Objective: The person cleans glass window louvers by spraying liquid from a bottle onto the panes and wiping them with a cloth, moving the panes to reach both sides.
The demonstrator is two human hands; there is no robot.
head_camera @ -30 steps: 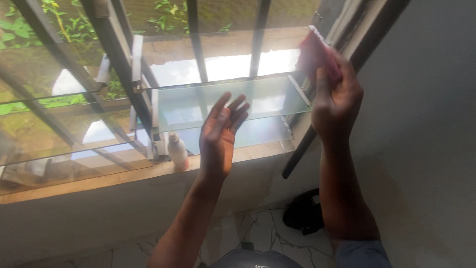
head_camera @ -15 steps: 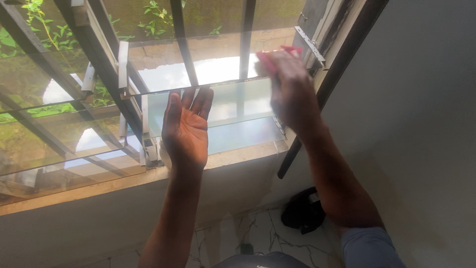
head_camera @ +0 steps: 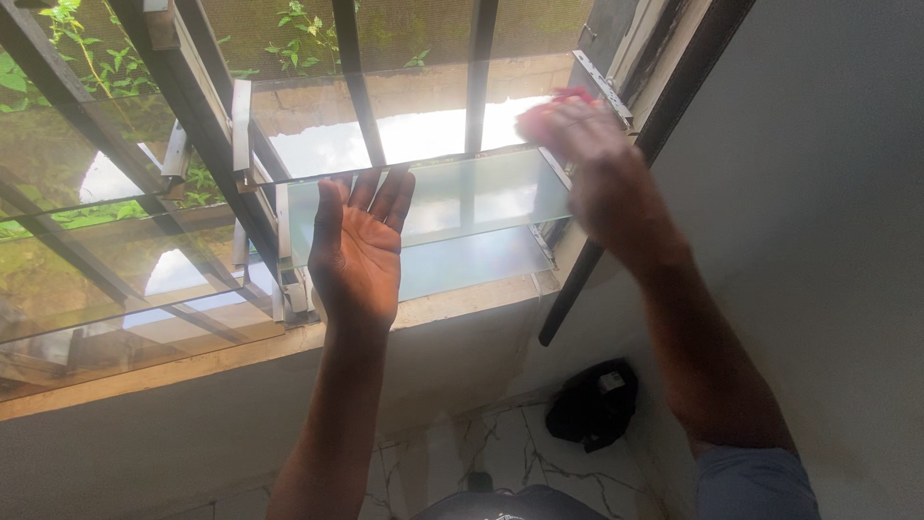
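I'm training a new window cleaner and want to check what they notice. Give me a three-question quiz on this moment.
1. True or false: the left hand grips a spray bottle.
2. Which hand holds the pink cloth? A) left B) right C) neither
3. Fill in: the dark bag lies on the ____ below the window.

Key:
1. False. The left hand is open, palm up, its fingers under the near edge of the glass louvre slat.
2. B. The right hand presses the cloth at the slat's right end, by the metal frame.
3. Floor.
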